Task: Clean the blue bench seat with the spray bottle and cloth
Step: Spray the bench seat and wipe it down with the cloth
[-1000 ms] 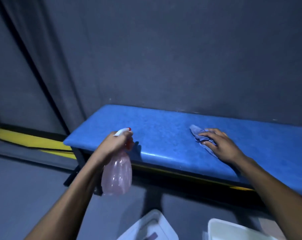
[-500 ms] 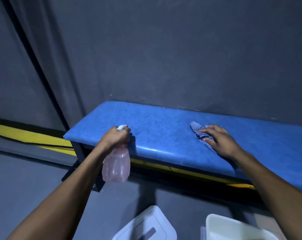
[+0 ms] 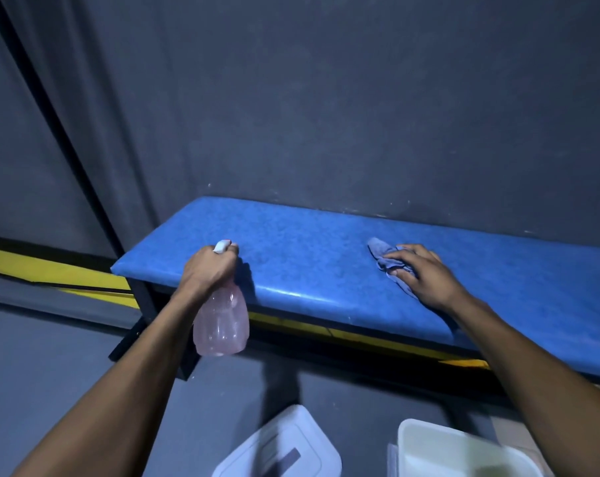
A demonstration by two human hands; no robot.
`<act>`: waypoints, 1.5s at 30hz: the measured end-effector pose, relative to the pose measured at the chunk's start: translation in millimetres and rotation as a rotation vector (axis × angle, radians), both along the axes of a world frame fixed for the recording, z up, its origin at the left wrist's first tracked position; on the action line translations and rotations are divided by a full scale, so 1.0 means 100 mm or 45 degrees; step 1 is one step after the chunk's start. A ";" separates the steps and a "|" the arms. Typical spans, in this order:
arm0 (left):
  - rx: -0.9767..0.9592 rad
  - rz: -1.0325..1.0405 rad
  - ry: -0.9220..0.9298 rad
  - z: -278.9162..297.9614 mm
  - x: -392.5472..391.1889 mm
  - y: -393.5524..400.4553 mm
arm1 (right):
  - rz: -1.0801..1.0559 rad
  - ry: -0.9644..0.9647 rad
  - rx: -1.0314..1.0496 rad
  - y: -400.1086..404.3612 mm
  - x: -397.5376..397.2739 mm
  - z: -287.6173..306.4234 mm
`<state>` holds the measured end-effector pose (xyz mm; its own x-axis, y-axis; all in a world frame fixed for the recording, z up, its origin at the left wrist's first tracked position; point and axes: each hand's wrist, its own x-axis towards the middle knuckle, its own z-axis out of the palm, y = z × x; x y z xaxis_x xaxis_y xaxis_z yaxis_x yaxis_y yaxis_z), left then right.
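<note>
The blue bench seat runs along the dark wall from centre left to the right edge. My left hand grips the neck of a clear pink spray bottle, whose white head points over the seat's left front edge. The bottle's body hangs in front of the bench. My right hand lies flat on the seat and presses a crumpled grey-blue cloth, which sticks out to the left of my fingers.
A white lid and a white plastic tub lie on the grey floor below me. The bench's black frame leg stands at the left. A yellow stripe runs along the wall base.
My left hand has carried the spray bottle slightly up and forward over the seat's front edge. My right hand and the cloth stay in about the same place on the seat.
</note>
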<state>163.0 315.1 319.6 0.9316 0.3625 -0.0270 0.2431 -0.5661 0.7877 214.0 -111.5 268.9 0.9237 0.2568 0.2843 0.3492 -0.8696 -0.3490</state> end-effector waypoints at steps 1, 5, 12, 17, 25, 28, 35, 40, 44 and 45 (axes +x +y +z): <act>0.018 0.004 0.014 -0.02 0.00 0.01 | -0.002 0.004 -0.001 0.00 -0.01 0.00; 0.049 0.013 0.015 -0.03 -0.05 -0.01 | -0.002 0.025 -0.009 0.01 -0.01 0.02; 0.025 -0.212 -0.065 -0.03 -0.21 -0.48 | -0.091 -0.021 -0.026 -0.19 -0.12 0.07; -0.139 -0.450 -0.081 -0.05 -0.22 -1.18 | -0.362 -0.042 -0.079 -0.80 -0.34 0.09; -0.083 -0.608 -0.003 -0.01 -0.13 -1.89 | -0.484 -0.021 -0.056 -0.99 -0.43 0.00; -0.085 -0.545 -0.010 -0.01 -0.09 -1.80 | -0.479 -0.021 -0.057 -0.99 -0.42 0.00; 0.057 -0.486 0.026 -0.05 -0.14 -1.49 | -0.482 -0.031 -0.041 -0.97 -0.44 0.00; 0.044 -0.565 0.004 0.00 -0.27 -1.55 | -0.494 -0.019 -0.018 -0.94 -0.47 0.03; -0.034 -0.698 -0.024 0.04 -0.41 -1.82 | -0.479 -0.008 0.002 -0.95 -0.48 0.04; -0.043 -0.727 -0.008 0.04 -0.45 -1.88 | -0.478 -0.003 0.000 -0.95 -0.48 0.04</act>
